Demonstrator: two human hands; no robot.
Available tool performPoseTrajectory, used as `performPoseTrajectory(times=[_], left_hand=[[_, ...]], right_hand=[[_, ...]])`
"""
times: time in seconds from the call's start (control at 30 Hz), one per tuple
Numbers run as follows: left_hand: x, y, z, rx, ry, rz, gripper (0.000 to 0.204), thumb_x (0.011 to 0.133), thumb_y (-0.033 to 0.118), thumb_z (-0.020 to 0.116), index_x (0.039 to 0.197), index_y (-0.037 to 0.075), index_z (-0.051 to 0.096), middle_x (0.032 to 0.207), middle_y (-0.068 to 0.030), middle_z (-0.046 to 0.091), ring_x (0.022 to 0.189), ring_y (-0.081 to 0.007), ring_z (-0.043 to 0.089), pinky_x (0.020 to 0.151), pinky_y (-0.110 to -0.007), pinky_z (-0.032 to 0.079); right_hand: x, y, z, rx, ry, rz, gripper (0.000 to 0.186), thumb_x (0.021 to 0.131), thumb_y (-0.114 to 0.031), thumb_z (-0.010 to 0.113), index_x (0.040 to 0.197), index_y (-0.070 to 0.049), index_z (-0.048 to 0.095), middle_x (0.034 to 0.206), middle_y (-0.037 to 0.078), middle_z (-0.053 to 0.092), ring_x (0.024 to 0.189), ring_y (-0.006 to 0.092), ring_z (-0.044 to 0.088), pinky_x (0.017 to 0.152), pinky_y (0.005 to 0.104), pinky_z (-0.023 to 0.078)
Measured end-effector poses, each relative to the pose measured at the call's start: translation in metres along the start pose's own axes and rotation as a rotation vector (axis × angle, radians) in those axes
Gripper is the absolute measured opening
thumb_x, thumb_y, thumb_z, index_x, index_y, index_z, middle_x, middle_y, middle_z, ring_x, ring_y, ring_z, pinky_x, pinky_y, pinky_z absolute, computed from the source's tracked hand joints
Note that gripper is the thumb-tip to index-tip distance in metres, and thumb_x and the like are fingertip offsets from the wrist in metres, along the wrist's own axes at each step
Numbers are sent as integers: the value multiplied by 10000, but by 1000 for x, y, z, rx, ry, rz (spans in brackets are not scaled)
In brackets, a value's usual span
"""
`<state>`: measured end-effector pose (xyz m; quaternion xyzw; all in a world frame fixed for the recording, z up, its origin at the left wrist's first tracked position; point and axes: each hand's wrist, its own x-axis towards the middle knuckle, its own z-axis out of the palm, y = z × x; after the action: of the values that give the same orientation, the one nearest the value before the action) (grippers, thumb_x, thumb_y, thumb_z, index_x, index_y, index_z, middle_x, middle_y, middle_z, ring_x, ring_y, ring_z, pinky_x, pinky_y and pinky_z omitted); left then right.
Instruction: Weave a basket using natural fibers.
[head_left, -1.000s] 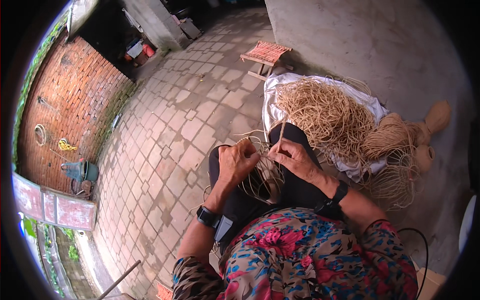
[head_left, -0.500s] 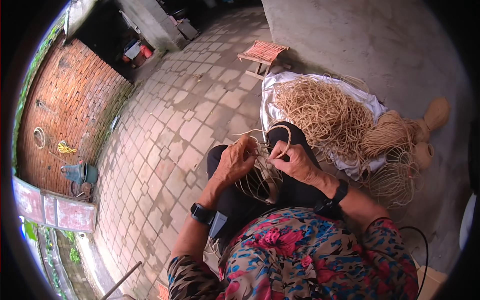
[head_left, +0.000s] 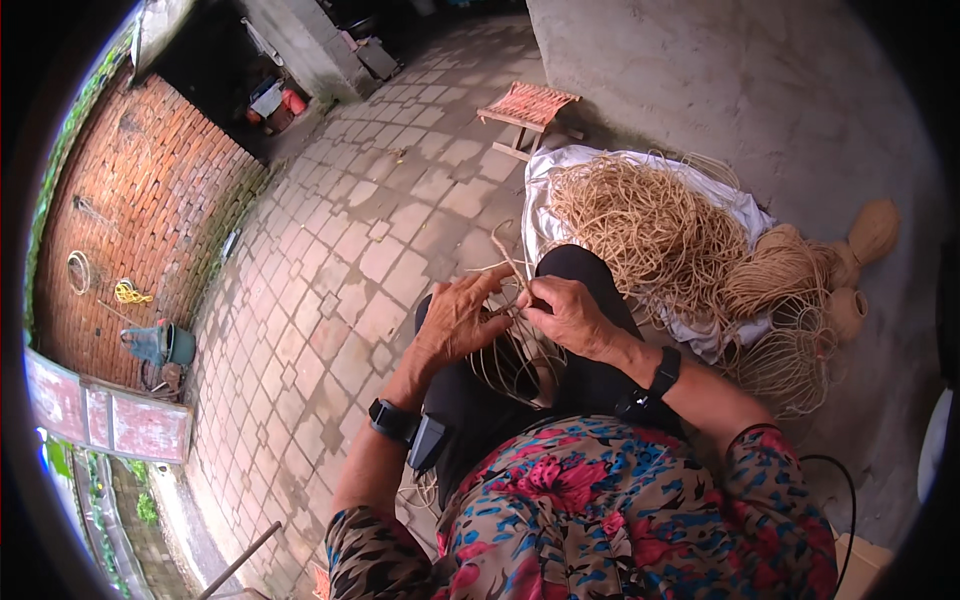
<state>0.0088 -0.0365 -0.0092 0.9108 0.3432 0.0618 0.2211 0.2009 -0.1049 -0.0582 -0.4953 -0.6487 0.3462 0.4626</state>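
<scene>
Between my knees stands an open frame of thin, pale curved strands (head_left: 505,370), like the skeleton of a basket. My left hand (head_left: 455,322) grips its upper edge from the left, fingers over the rim and thumb on the near side. Facing it, my right hand (head_left: 568,312) pinches a tan twisted cord (head_left: 507,252) between thumb and forefinger at the rim. The cord's free end sticks up and away from my fingers. My hands hide the spot where cord and frame meet.
At my right a big heap of loose tan cord (head_left: 640,220) lies on a white sheet (head_left: 540,185). Beside it are wound cord balls (head_left: 848,312) and another strand frame (head_left: 785,370). A low slatted stool (head_left: 528,105) stands ahead, near the grey wall (head_left: 720,80).
The cord's loop over my right hand has gone; its end now points up and away. My right hand has shifted left toward the rim, and my left fingers have spread lower over the frame.
</scene>
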Motion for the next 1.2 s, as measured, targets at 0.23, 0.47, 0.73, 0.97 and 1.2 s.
performPoseTrajectory(times=[0.23, 0.47, 0.73, 0.97, 1.2], left_hand=[[8, 5, 0, -302, -12, -8, 554, 816, 166, 637, 1331, 76, 454, 874, -108, 714, 855, -266, 681, 781, -372, 507], [27, -10, -5, -619, -322, -57, 589, 798, 60, 624, 1350, 57, 420, 860, -85, 675, 804, -143, 632, 714, -281, 496], [33, -10, -7, -863, -416, -36, 398, 789, 46, 618, 1176, 46, 528, 829, -41, 643, 762, -92, 586, 663, -240, 461], [20, 1, 19, -420, -30, -9, 140, 740, 78, 619, 875, 53, 593, 782, -21, 607, 724, -141, 589, 666, -280, 474], [7, 1, 40, -161, 376, 106, 128, 736, 92, 623, 851, 57, 578, 888, -80, 618, 899, -293, 608, 802, -375, 481]], right_hand=[[7, 11, 10, -107, 80, -237, 149, 745, -39, 709, 845, -26, 600, 803, 108, 612, 771, 292, 620, 679, 381, 494], [-11, -6, -6, -375, 15, -507, 267, 688, -103, 723, 902, -95, 564, 852, 75, 550, 850, 268, 574, 748, 392, 458], [-16, 7, 10, -762, 14, -669, 193, 694, -120, 693, 852, -105, 584, 899, 73, 503, 863, 247, 546, 753, 373, 441], [-25, -9, 0, -642, -36, -610, 84, 739, -104, 647, 795, -102, 585, 839, 60, 496, 842, 251, 562, 740, 372, 469], [-60, -40, -31, -498, -394, -327, 119, 824, -128, 597, 900, -56, 540, 724, 150, 639, 662, 341, 654, 589, 447, 494]])
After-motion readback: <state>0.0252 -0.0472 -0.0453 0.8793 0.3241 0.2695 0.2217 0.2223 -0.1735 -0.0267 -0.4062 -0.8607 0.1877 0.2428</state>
